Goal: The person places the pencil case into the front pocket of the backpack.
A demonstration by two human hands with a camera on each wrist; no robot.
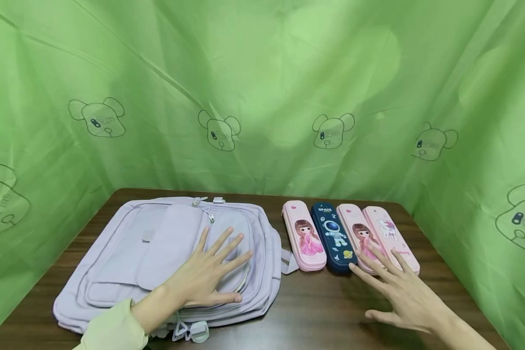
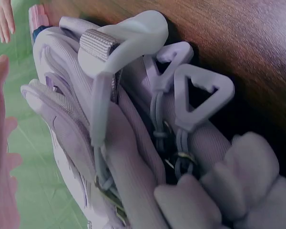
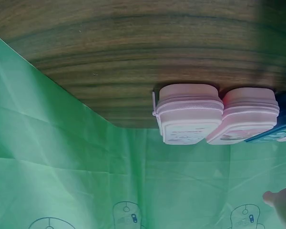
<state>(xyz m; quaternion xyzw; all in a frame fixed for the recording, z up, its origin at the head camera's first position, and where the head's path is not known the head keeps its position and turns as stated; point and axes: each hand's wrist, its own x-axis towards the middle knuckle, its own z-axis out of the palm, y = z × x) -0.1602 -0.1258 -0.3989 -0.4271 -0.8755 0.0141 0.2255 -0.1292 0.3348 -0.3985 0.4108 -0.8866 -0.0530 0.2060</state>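
A lilac backpack [image 1: 157, 248] lies flat on the table with its front pocket and zips facing up. My left hand [image 1: 207, 277] is over its front, fingers spread and straight; whether it touches the fabric I cannot tell. Triangular zip pulls [image 2: 202, 98] hang at the bag's near side in the left wrist view. To the right, a pink pencil case [image 1: 305, 236] with a doll print, a navy astronaut pencil case [image 1: 332, 233] and two more pink pencil cases [image 1: 391, 238] lie in a row. My right hand [image 1: 404, 294] is spread near them, its fingertips overlapping the row's near ends.
The dark brown wooden table [image 1: 315, 311] carries everything. Green cloth [image 1: 271, 97] with bear-head drawings surrounds its back and sides. A light strap [image 1: 288, 262] sticks out between the bag and the nearest pencil case.
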